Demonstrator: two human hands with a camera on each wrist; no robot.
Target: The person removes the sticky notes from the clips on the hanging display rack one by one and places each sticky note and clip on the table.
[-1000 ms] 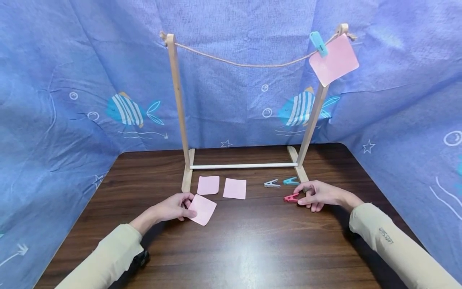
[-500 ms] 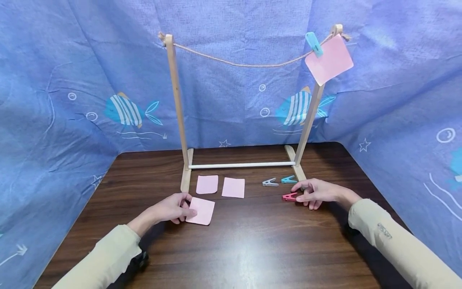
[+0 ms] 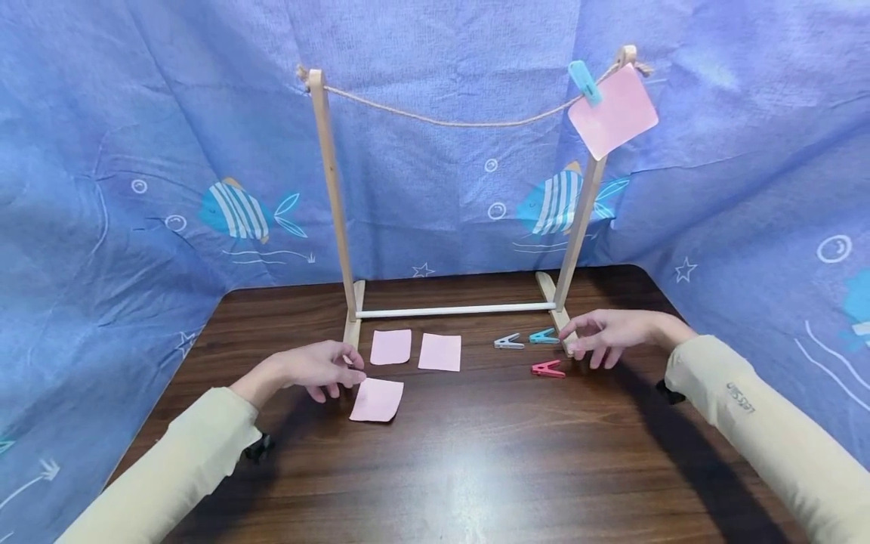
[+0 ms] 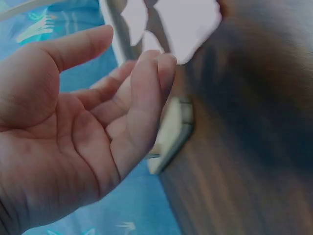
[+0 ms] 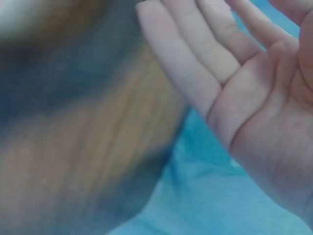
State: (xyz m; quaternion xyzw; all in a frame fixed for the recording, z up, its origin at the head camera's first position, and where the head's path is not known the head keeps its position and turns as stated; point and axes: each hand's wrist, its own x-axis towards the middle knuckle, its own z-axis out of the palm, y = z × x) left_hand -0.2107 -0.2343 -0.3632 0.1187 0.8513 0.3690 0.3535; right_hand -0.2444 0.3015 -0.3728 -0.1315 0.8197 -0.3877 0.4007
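Observation:
In the head view, a pink paper square [image 3: 377, 400] lies on the dark wooden table with slightly raised edges. Just above its upper left corner is my left hand [image 3: 319, 370], fingers loosely bent and holding nothing; the left wrist view shows the bare palm. A red clothespin [image 3: 547, 369] lies on the table at right. My right hand [image 3: 612, 332] hovers to the right of it, fingers relaxed, with an empty palm in the right wrist view. Beyond the red one lie a blue clothespin [image 3: 543, 336] and a grey clothespin [image 3: 509, 341].
Two more pink squares, one left [image 3: 390, 347] and one right [image 3: 440, 352], lie before a wooden frame [image 3: 331, 181] with a white crossbar [image 3: 455, 310]. A rope [image 3: 442, 122] sags between its posts. There, a light blue clothespin [image 3: 585, 82] holds a pink square [image 3: 617, 113].
My left hand has let go of the pink paper square and drawn back to the left. My right hand has released the red clothespin and lifted away up and to the right.

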